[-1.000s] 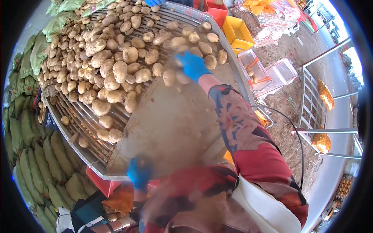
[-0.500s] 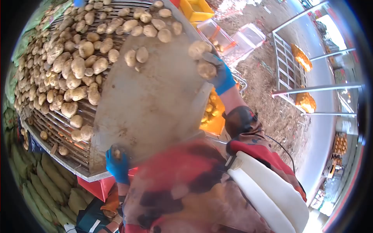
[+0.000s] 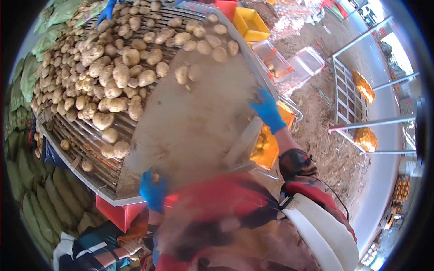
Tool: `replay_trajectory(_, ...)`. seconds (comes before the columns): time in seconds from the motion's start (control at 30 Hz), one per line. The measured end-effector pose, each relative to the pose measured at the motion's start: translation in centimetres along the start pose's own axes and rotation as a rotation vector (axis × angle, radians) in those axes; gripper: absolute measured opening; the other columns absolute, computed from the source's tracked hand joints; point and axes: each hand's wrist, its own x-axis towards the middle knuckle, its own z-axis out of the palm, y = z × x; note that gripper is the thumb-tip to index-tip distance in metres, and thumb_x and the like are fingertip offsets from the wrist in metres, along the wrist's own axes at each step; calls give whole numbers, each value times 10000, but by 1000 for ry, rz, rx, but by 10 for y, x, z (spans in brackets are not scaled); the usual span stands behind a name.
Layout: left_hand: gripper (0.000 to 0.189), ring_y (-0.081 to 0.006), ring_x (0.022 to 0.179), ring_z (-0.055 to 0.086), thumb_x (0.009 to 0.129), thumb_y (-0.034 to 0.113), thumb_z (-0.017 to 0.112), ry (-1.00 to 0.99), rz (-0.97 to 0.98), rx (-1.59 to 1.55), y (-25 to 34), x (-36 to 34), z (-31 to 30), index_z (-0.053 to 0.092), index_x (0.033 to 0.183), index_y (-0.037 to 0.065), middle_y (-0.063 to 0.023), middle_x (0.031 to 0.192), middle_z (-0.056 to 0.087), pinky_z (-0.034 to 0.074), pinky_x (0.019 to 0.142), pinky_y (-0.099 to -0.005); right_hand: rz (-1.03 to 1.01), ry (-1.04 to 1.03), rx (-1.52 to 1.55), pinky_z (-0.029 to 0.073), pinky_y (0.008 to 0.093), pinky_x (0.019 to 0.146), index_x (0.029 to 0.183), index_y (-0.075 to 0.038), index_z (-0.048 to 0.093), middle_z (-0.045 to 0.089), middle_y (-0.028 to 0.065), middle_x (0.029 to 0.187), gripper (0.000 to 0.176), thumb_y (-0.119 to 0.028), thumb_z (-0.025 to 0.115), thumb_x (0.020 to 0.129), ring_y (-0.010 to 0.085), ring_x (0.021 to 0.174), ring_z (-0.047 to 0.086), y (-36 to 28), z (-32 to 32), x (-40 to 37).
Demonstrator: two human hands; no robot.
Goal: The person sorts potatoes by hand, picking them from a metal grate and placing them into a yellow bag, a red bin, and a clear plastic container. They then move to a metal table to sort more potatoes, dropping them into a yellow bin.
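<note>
Potatoes (image 3: pixel 121 76) in a dense spread cover the slatted table (image 3: pixel 86 149), and a few lie on the smooth metal sheet (image 3: pixel 194 117) in front of me. Blue-gloved, my left hand (image 3: pixel 153 192) is at the sheet's near edge, its fingers curled round a small potato (image 3: pixel 155 177). My right hand (image 3: pixel 268 110), also in a blue glove, is over the sheet's right edge with fingers apart and nothing in them. Just below it, a yellow crate (image 3: pixel 270 151) with potatoes stands beside the table.
Another person's blue-gloved hand (image 3: pixel 106 13) reaches over the potatoes at the far side. A red crate (image 3: pixel 118 213) is under the near edge. Clear crates (image 3: pixel 271 61) and a yellow crate (image 3: pixel 251 25) stand right of the table. Filled sacks (image 3: pixel 68 194) lie left.
My right hand has let go of two potatoes and opened, moving nearer along the right edge. My left hand still grips its small potato. The whole view has shifted.
</note>
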Motion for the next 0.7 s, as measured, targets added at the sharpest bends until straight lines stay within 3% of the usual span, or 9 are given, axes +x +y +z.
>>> replay_trajectory(0.03, 391, -327, 908, 634, 777, 248, 679, 4, -4, 24, 1, 0, 0, 617, 1147, 140, -101, 1017, 628, 520, 748, -440, -183, -56, -237, 502, 366, 861, 1300, -51, 512, 589, 149, 1178, 612, -301, 739, 789, 271, 1020, 621, -9, 21, 23)
replay_trajectory(0.1, 394, -333, 897, 630, 763, 246, 679, 22, -6, 41, 1, -1, 1, 615, 1138, 142, -103, 1002, 622, 519, 734, -444, -357, -57, -334, 482, 421, 910, 1328, -51, 484, 569, 190, 1214, 686, -428, 705, 799, 348, 1059, 593, -39, 70, 58)
replay_trajectory(0.17, 411, -343, 886, 621, 733, 245, 690, 48, 1, 29, 0, -1, 3, 617, 1125, 143, -106, 982, 609, 513, 725, -442, -335, -87, -358, 471, 449, 922, 1330, -85, 492, 564, 179, 1217, 724, -518, 682, 781, 378, 1087, 569, -69, 115, 87)
replay_trajectory(0.37, 450, -356, 862, 625, 717, 274, 714, 46, -31, 65, -2, -2, 5, 613, 1130, 129, -125, 988, 612, 519, 695, -450, -161, -172, -777, 468, 448, 915, 1278, -169, 539, 562, 128, 1189, 716, -563, 715, 706, 376, 1116, 541, -128, 196, 130)
replay_trajectory(0.47, 465, -356, 853, 630, 716, 284, 721, 73, -25, 60, 3, -2, 2, 608, 1137, 123, -128, 1001, 614, 522, 688, -451, -242, -175, -828, 472, 478, 878, 1248, -160, 551, 571, 119, 1184, 711, -551, 735, 685, 342, 1124, 540, -131, 205, 131)
replay_trajectory(0.57, 306, -340, 747, 629, 771, 289, 680, 121, 17, 75, 14, 1, -3, 599, 1021, 132, -122, 907, 622, 519, 604, -462, -394, -155, -634, 500, 476, 774, 1214, -142, 566, 601, 108, 1153, 581, -491, 683, 765, 316, 1062, 580, -97, 200, 150)
replay_trajectory(0.63, 305, -343, 743, 629, 772, 288, 678, 132, 33, 62, 17, 1, -6, 595, 1022, 135, -123, 899, 617, 520, 597, -466, 3, -448, 342, 517, 458, 732, 1196, -107, 573, 622, 119, 1118, 496, -444, 612, 834, 311, 1002, 609, -76, 189, 162)
replay_trajectory(0.7, 312, -349, 743, 631, 774, 288, 674, 124, 34, 61, 18, 1, -5, 591, 1033, 134, -124, 905, 614, 523, 595, -469, 247, -564, 973, 538, 440, 716, 1175, -76, 584, 639, 133, 1086, 436, -399, 556, 885, 309, 951, 636, -66, 169, 156)
